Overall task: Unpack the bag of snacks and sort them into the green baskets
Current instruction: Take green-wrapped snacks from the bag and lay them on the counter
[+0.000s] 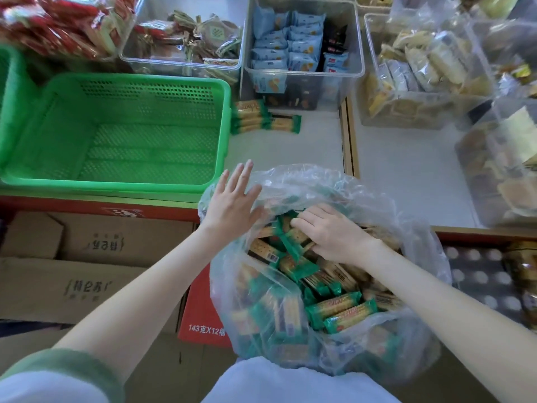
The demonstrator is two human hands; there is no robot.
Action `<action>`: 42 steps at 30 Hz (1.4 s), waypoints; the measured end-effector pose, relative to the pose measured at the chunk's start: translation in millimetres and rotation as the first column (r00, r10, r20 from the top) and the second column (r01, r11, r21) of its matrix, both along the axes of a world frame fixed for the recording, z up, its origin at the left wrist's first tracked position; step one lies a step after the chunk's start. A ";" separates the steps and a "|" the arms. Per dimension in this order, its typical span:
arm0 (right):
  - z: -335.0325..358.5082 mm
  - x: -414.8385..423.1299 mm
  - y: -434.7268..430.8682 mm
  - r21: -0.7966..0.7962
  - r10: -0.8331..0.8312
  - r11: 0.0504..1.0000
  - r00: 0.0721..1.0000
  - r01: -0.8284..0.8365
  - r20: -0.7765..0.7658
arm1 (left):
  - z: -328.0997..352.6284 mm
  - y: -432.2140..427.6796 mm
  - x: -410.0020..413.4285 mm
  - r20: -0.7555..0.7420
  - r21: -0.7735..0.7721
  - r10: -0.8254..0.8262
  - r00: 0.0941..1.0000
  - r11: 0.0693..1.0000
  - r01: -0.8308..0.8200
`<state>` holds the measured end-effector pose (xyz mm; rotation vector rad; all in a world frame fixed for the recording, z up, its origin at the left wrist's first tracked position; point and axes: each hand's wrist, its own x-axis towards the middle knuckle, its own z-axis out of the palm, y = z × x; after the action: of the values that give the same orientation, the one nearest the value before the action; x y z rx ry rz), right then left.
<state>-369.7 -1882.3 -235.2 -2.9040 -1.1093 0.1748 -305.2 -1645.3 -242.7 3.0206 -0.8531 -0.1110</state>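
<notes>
Your left hand lies flat, fingers straight, on the rim of the clear plastic bag. Your right hand curls round green biscuit packs inside. The bag sits just beside the green basket. Its slack film could sag, and an overfull handful could slip and spill.

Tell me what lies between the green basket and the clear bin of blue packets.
Head view: a small pile of biscuit packets lies on the white shelf there, against the green basket, short of the clear bin.
</notes>
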 end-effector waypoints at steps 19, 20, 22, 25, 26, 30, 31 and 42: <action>-63.3 299.2 -9.6 0.077 -0.580 0.802 0.802 0.593 -0.141 | -19.1 -24.5 202.8 0.117 -0.033 0.213 0.970 0.977 -0.210; -71.1 309.8 -7.1 0.067 -0.568 0.813 0.814 0.578 -0.123 | -21.2 -25.6 209.9 0.118 0.001 0.218 0.969 0.976 -0.219; -83.2 324.4 -2.7 0.016 -0.534 0.843 0.839 0.538 -0.099 | -27.1 -26.1 221.5 0.089 0.065 0.245 0.965 0.966 -0.251; -95.8 333.2 -1.8 -0.007 -0.508 0.861 0.857 0.509 -0.084 | -36.0 -22.9 227.5 0.120 0.026 0.239 0.964 0.970 -0.243; -96.7 332.6 -2.1 -0.001 -0.509 0.860 0.856 0.511 -0.095 | -38.8 -21.4 227.2 0.112 -0.003 0.226 0.968 0.974 -0.227; -80.7 315.6 -4.6 0.064 -0.470 0.876 0.876 0.478 -0.109 | -36.1 -18.5 225.6 0.082 -0.121 0.171 0.982 0.980 -0.160; -71.1 306.3 -4.9 0.129 -0.456 0.876 0.885 0.465 -0.092 | -34.4 -17.7 223.2 0.072 -0.141 0.165 0.984 0.978 -0.154; 16.2 57.1 23.8 0.357 -0.233 0.923 0.948 0.146 0.216 | -22.2 17.2 89.5 -0.119 -0.353 0.152 0.981 0.917 -0.185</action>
<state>-312.5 -1858.5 -219.0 -2.7447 -0.7737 -0.3694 -215.7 -1628.1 -264.9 2.7000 -0.5306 -0.0767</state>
